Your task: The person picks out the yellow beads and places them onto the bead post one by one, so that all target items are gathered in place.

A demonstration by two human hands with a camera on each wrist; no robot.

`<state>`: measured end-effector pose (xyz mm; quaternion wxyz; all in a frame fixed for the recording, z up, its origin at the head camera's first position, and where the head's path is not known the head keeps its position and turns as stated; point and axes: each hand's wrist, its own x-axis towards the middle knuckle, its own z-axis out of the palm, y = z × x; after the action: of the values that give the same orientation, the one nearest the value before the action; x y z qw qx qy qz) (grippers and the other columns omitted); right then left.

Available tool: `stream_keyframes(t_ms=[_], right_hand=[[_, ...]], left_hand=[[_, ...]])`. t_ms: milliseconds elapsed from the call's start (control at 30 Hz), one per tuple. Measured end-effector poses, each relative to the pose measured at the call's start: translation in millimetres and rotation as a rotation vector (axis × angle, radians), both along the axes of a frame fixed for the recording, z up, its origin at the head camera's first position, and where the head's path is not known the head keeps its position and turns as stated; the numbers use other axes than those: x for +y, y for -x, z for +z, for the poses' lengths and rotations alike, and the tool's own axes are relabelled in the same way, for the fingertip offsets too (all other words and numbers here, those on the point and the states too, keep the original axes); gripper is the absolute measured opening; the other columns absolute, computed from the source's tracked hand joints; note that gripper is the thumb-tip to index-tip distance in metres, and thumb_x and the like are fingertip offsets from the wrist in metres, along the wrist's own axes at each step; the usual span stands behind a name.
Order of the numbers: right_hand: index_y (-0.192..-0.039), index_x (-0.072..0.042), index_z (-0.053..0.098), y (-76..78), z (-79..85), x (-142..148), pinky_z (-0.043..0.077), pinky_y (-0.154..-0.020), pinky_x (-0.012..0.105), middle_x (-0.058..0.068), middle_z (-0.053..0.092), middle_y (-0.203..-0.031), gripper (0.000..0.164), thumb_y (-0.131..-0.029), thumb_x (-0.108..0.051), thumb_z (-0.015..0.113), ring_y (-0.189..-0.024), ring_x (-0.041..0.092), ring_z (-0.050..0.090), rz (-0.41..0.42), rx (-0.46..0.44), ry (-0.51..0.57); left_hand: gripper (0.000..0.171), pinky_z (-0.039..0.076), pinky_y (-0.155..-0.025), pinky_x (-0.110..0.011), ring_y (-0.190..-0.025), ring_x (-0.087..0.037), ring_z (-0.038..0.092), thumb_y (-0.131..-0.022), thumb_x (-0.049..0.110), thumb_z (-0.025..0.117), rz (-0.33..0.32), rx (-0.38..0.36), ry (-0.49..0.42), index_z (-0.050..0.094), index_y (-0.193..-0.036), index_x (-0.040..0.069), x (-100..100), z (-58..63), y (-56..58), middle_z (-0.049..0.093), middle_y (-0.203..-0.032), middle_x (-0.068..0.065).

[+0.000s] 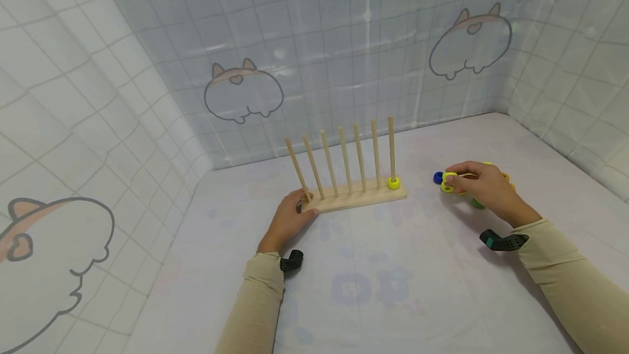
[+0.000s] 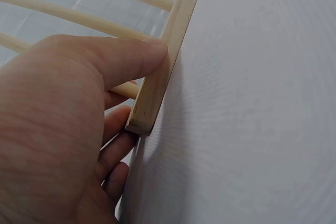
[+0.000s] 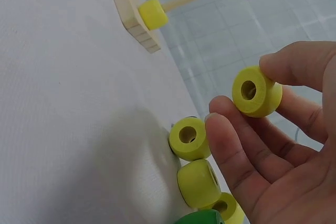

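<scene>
A wooden rack with a row of several upright pegs stands on the table, its base lying lengthwise. One yellow bead sits at the bottom of the rightmost peg. My left hand grips the left end of the base; in the left wrist view the thumb presses its front edge. Off to the right, my right hand pinches a yellow bead between thumb and fingers, its hole visible. Loose beads lie beneath that hand: yellow ones, a green bead and a blue bead. The hand partly hides the pile.
A pale patterned cloth covers the table. Grid-patterned sheets with cartoon animals hang behind and at both sides. A black band with a small device is on the left wrist, another on the right.
</scene>
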<state>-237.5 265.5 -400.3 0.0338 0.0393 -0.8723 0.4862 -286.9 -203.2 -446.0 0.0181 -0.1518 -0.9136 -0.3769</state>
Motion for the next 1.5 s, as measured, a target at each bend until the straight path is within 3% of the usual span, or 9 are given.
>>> stream_keyframes(t_ms=[333, 800, 1133, 1500], right_hand=[[-0.125, -0.008, 0.066, 3.9, -4.4, -2, 0.047, -0.061, 0.026, 0.013, 0.073, -0.104, 0.043, -0.096, -0.038, 0.069, -0.082, 0.022, 0.066, -0.029, 0.022, -0.023], [-0.127, -0.002, 0.064, 1.7, -4.2, -11, 0.057, -0.069, 0.027, 0.021, 0.064, -0.121, 0.042, -0.098, -0.033, 0.067, -0.085, 0.020, 0.069, -0.009, 0.100, 0.035], [-0.126, -0.007, 0.066, 2.3, -2.2, -16, 0.054, -0.066, 0.030, 0.014, 0.070, -0.111, 0.045, -0.095, -0.040, 0.069, -0.087, 0.026, 0.067, -0.025, 0.067, 0.021], [-0.126, -0.008, 0.066, 3.0, -1.0, -23, 0.056, -0.072, 0.031, 0.008, 0.071, -0.112, 0.045, -0.095, -0.040, 0.069, -0.090, 0.027, 0.066, -0.043, 0.037, 0.078]], left_hand=[[0.047, 0.035, -0.112, -0.047, -0.142, -0.029, 0.037, -0.091, 0.031, 0.073, -0.001, 0.003, -0.004, 0.062, -0.135, 0.015, 0, -0.9, 1.8, 0.046, -0.151, -0.007], [0.049, 0.031, -0.114, -0.049, -0.142, -0.029, 0.035, -0.092, 0.032, 0.072, 0.008, -0.011, 0.011, 0.060, -0.137, 0.016, -2, -1.4, 1.6, 0.045, -0.152, -0.007], [0.047, 0.031, -0.114, -0.049, -0.142, -0.030, 0.036, -0.092, 0.031, 0.072, 0.006, -0.006, 0.016, 0.061, -0.135, 0.015, -3, -2.1, 2.5, 0.046, -0.151, -0.008], [0.047, 0.033, -0.113, -0.050, -0.139, -0.031, 0.039, -0.091, 0.030, 0.073, -0.006, 0.005, 0.006, 0.061, -0.134, 0.015, 0, 0.8, 2.8, 0.048, -0.148, -0.009]])
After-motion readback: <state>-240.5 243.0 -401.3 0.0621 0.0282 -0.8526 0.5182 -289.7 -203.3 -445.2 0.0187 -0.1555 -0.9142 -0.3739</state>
